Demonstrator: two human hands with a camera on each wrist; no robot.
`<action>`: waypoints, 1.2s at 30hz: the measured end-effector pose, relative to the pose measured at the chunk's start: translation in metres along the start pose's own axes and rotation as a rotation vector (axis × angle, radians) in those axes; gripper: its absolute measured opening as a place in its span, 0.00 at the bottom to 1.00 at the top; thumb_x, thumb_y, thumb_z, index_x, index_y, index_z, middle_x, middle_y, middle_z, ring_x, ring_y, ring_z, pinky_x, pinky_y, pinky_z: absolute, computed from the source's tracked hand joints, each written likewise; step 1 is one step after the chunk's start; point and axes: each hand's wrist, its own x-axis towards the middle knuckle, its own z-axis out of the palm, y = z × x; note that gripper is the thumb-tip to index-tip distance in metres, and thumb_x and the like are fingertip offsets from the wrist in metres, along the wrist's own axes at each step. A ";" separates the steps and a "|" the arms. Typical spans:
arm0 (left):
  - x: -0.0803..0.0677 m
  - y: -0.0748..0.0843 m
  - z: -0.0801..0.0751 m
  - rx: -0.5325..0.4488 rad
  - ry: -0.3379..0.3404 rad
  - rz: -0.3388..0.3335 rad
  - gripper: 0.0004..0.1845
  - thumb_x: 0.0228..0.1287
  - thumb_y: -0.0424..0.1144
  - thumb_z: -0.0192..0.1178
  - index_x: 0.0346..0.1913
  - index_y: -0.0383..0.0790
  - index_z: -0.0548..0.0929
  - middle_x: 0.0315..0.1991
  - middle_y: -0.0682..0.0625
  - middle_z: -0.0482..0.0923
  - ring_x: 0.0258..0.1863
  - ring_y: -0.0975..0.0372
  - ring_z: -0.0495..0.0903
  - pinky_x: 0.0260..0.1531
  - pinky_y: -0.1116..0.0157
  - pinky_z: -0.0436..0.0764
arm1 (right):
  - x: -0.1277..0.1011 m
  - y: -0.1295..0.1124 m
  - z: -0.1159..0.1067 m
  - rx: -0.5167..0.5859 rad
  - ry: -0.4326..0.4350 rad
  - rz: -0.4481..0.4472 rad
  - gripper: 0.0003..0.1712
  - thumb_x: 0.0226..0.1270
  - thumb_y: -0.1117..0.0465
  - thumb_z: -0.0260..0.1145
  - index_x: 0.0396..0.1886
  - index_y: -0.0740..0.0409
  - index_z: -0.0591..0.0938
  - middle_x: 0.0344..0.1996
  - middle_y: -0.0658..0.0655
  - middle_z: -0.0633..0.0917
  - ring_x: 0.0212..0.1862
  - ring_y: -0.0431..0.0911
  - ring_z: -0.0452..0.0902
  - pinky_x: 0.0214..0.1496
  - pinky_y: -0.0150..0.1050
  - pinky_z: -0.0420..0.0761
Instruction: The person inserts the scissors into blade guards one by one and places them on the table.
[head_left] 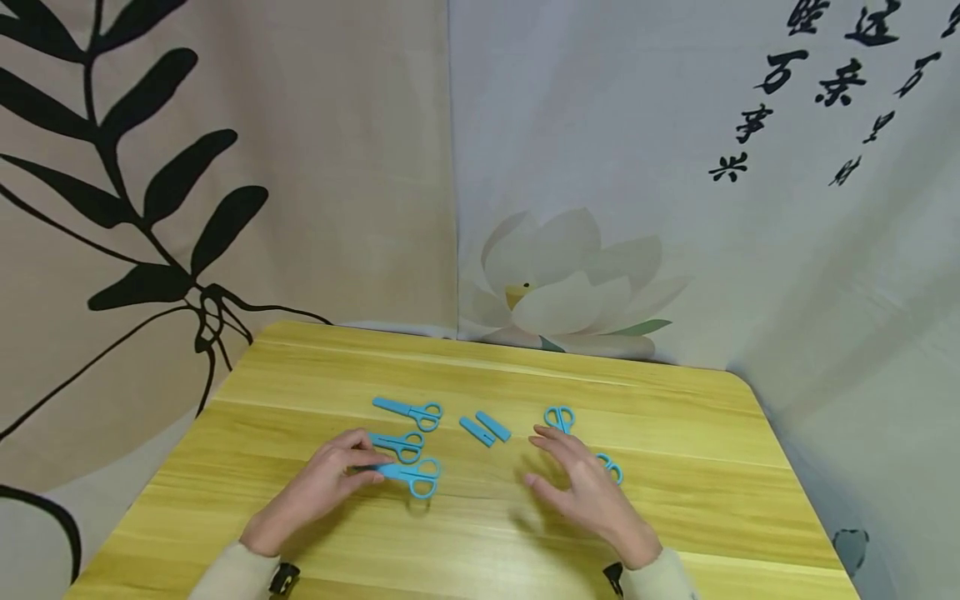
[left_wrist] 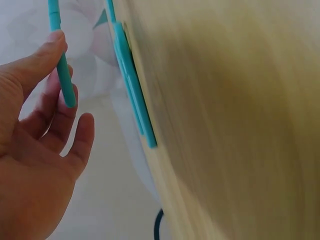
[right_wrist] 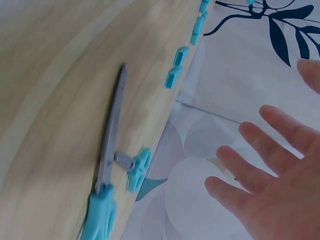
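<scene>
Two hands hover over a yellow wooden surface (head_left: 480, 533). Left hand (head_left: 322, 483) pinches the covered blade end of a pair of blue scissors (head_left: 408, 476) between thumb and fingers; the scissors lie near the front, handles pointing right. Right hand (head_left: 581, 487) is spread flat with straight fingers, grasping nothing, partly hiding another blue pair (head_left: 611, 468). Two more sheathed pairs (head_left: 408, 411) lie just behind the held one. Two loose blue blade covers (head_left: 485, 429) sit side by side between the hands. A fifth pair (head_left: 559, 417) lies just beyond the right fingertips.
</scene>
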 end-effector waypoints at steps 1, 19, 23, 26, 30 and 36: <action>-0.001 -0.002 -0.002 -0.001 -0.011 -0.011 0.14 0.54 0.28 0.77 0.45 0.36 0.92 0.36 0.60 0.73 0.33 0.66 0.71 0.30 0.72 0.73 | -0.001 0.001 -0.002 -0.001 0.001 0.007 0.30 0.70 0.48 0.71 0.65 0.59 0.81 0.71 0.58 0.76 0.72 0.61 0.70 0.68 0.61 0.74; -0.012 -0.031 -0.016 -0.087 -0.236 -0.247 0.12 0.59 0.34 0.75 0.47 0.41 0.93 0.36 0.61 0.77 0.32 0.71 0.70 0.32 0.70 0.74 | -0.005 0.010 -0.008 -0.082 0.045 0.004 0.30 0.68 0.49 0.73 0.66 0.56 0.81 0.74 0.52 0.73 0.71 0.56 0.72 0.63 0.57 0.79; -0.012 -0.035 -0.016 -0.097 -0.247 -0.251 0.11 0.59 0.35 0.75 0.46 0.41 0.93 0.35 0.61 0.77 0.32 0.71 0.70 0.31 0.70 0.73 | -0.006 0.009 -0.007 -0.078 0.042 0.009 0.30 0.68 0.50 0.74 0.66 0.56 0.81 0.74 0.52 0.73 0.71 0.56 0.72 0.64 0.58 0.78; -0.012 -0.036 -0.016 -0.080 -0.253 -0.264 0.10 0.59 0.35 0.75 0.45 0.42 0.93 0.36 0.61 0.77 0.33 0.71 0.72 0.33 0.70 0.75 | -0.006 0.010 -0.009 -0.063 0.037 0.013 0.31 0.69 0.49 0.73 0.68 0.56 0.80 0.74 0.52 0.72 0.71 0.57 0.71 0.65 0.59 0.77; -0.011 -0.037 -0.016 -0.041 -0.273 -0.273 0.10 0.59 0.35 0.76 0.44 0.43 0.93 0.37 0.61 0.79 0.37 0.69 0.76 0.37 0.67 0.79 | -0.008 0.015 -0.011 -0.047 0.040 0.016 0.32 0.71 0.48 0.71 0.69 0.57 0.78 0.74 0.53 0.73 0.72 0.58 0.71 0.65 0.59 0.77; -0.009 -0.038 -0.017 0.055 -0.304 -0.263 0.13 0.58 0.38 0.77 0.47 0.44 0.92 0.43 0.59 0.81 0.42 0.62 0.81 0.43 0.61 0.83 | -0.012 0.027 -0.017 -0.031 0.051 0.041 0.32 0.71 0.49 0.71 0.69 0.57 0.78 0.72 0.57 0.74 0.70 0.60 0.72 0.63 0.61 0.78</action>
